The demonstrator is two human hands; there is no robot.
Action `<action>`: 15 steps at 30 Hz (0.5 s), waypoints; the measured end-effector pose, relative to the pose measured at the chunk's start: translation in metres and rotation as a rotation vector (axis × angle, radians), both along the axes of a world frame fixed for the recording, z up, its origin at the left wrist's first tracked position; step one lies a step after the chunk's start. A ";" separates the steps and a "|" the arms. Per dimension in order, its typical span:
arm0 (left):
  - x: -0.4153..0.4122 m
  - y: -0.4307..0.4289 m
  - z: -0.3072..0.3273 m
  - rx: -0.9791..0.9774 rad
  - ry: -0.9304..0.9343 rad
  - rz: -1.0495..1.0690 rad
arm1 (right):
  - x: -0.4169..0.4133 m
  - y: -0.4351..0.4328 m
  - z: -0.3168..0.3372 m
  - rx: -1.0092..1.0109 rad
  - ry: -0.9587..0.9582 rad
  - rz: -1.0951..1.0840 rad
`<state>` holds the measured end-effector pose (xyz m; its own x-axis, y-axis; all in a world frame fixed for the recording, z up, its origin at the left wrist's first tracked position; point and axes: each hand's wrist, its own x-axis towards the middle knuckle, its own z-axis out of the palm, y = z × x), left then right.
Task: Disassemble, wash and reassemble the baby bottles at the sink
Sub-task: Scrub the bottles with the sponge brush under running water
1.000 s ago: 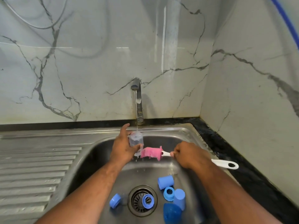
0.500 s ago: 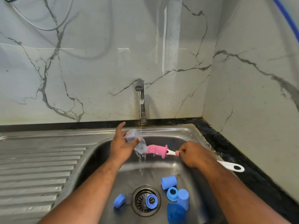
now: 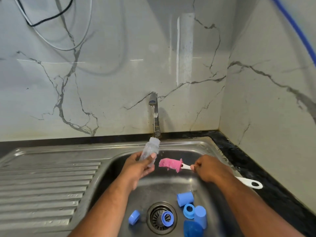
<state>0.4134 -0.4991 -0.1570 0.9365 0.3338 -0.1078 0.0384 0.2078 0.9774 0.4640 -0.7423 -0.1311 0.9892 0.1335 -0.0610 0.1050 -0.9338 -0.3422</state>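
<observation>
Nearest you, the loose blue plastic caps and rings (image 3: 185,199) lie on the floor of the stainless steel sink basin (image 3: 171,185), with one ring sitting on the round drain strainer (image 3: 156,218). Their layout matches that of a second ago, so I judge none of them handled in that time. Above them, your left hand (image 3: 138,168) grips the clear plastic baby bottle (image 3: 150,148), fingers and thumb curled round its lower part. That bottle is the item that changed. A second ago it stood upright under the stream taking water, and half a second ago it was tipped and spilling. Now it slants up and away, its far end close to the foot of the chrome tap (image 3: 154,115). It is blurred, and which end is the mouth cannot be told. Your right hand (image 3: 207,168) is clenched round the white handle of the pink-headed bottle brush (image 3: 169,165). Its head, earlier close against the bottle, now sits just beside it with a gap between. A thin stream runs from the tap, in front of the marble-patterned wall (image 3: 102,82). Assessment: one fill-and-dump rinse looks complete; the bottle is probably due a scrub or second rinse, and all blue parts remain outstanding.
</observation>
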 end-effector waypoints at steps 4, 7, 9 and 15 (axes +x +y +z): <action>0.005 0.002 -0.008 0.287 -0.042 0.011 | 0.004 -0.002 -0.002 0.021 0.005 -0.010; 0.013 0.011 -0.013 0.403 -0.079 0.011 | 0.008 -0.004 -0.004 0.037 0.008 -0.018; 0.016 0.012 -0.016 0.409 -0.097 0.014 | 0.010 -0.004 -0.005 0.035 0.008 -0.010; 0.021 0.003 -0.019 0.419 -0.108 0.043 | 0.008 -0.001 -0.006 0.022 0.014 0.001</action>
<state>0.4341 -0.4963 -0.1762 0.9190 0.3671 0.1436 -0.0692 -0.2085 0.9756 0.4717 -0.7436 -0.1371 0.9881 0.1361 -0.0721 0.1010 -0.9258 -0.3642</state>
